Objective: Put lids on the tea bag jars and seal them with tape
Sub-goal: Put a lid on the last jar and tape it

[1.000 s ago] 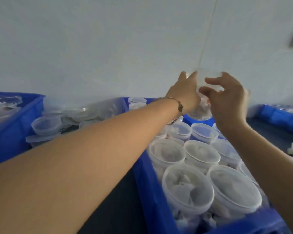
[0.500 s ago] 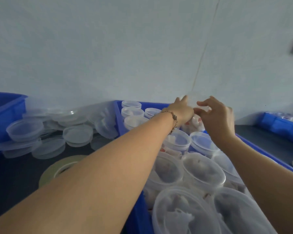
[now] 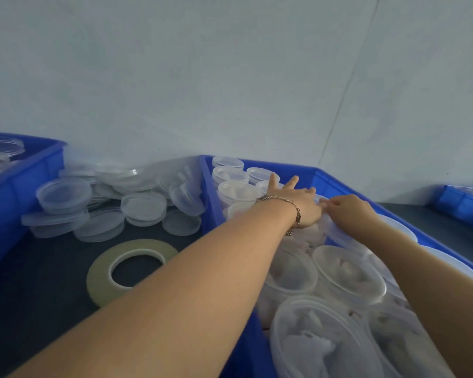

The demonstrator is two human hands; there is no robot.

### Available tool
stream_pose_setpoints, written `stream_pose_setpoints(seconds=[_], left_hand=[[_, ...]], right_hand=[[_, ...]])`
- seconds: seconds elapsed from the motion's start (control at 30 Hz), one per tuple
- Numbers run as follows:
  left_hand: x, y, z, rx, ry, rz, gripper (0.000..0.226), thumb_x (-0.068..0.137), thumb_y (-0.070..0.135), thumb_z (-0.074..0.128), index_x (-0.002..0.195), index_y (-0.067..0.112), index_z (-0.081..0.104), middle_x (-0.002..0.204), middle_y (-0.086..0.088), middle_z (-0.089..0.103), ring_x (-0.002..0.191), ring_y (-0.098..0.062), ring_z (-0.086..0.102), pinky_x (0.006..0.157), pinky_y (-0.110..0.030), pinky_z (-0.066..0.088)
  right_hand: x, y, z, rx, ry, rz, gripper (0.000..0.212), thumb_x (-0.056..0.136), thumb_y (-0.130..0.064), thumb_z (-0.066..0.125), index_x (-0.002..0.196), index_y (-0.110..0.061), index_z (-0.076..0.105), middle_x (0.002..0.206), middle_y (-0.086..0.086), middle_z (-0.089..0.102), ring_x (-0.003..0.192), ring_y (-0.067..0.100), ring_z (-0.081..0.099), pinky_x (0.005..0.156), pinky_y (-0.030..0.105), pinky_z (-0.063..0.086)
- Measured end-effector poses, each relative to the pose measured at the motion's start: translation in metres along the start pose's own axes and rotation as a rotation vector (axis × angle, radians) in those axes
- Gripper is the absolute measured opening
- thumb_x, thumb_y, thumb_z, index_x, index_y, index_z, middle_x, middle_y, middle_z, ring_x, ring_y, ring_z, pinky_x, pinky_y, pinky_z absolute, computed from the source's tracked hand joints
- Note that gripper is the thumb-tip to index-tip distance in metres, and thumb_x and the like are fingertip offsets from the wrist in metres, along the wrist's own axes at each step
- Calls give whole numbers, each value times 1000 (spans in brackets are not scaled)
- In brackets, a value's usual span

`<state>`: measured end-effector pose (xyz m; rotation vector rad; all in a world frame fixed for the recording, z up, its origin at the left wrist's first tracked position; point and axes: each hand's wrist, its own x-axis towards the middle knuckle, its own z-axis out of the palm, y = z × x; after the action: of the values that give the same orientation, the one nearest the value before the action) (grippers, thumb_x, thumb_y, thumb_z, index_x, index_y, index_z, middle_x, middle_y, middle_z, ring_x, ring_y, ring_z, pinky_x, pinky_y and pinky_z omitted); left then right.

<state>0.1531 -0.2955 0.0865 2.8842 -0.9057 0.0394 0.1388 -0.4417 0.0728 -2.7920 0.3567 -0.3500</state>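
The left hand lies spread on a jar mid-crate; the right hand pinches its rim; press evenly.

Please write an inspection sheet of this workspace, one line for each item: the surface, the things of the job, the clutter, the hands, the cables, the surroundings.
Surface: dark table.
Job's things: translucent jars holding tea bags fill the middle blue crate; loose lids are piled on the table to its left; a tape roll lies flat in front of the lids.
Clutter: nothing seen.
Hands: left hand, with a wrist bracelet, fingers spread over a far jar; right hand beside it, fingertips at the same spot; what they pinch is unclear.
Cables: nothing seen.
Surroundings: pale wall; left blue crate; right blue crate.
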Motion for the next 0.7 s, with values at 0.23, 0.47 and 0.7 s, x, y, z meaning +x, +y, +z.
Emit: stream_pose_setpoints(seconds=[0.23, 0.47, 0.7], left_hand=[[-62, -91, -19, 90, 104, -129, 56, 100, 46, 10, 151, 23, 18, 160, 7, 11, 147, -15, -8, 111, -54, -13], [-189, -205, -35, 203, 33, -404, 64, 97, 59, 12, 152, 28, 7, 160, 3, -5, 146, -14, -12, 113, -48, -14], [-311, -276, -61, 184, 119, -683, 66, 97, 58, 12, 153, 22, 9, 161, -3, 0, 147, -20, -6, 117, -47, -7]], right_hand=[[-11, -15, 4, -8, 26, -10, 53, 99, -42, 34, 147, -22, 30, 153, 9, 29, 142, 27, 21, 113, 48, 22], [-41, -120, 17, 56, 71, -147, 58, 96, -49, 36, 149, -26, 24, 159, 4, 10, 145, 23, 3, 113, 50, 13], [-82, -259, 34, 82, -30, -410, 59, 96, -48, 39, 148, -22, 26, 157, 7, 14, 143, 29, 13, 113, 49, 19]])
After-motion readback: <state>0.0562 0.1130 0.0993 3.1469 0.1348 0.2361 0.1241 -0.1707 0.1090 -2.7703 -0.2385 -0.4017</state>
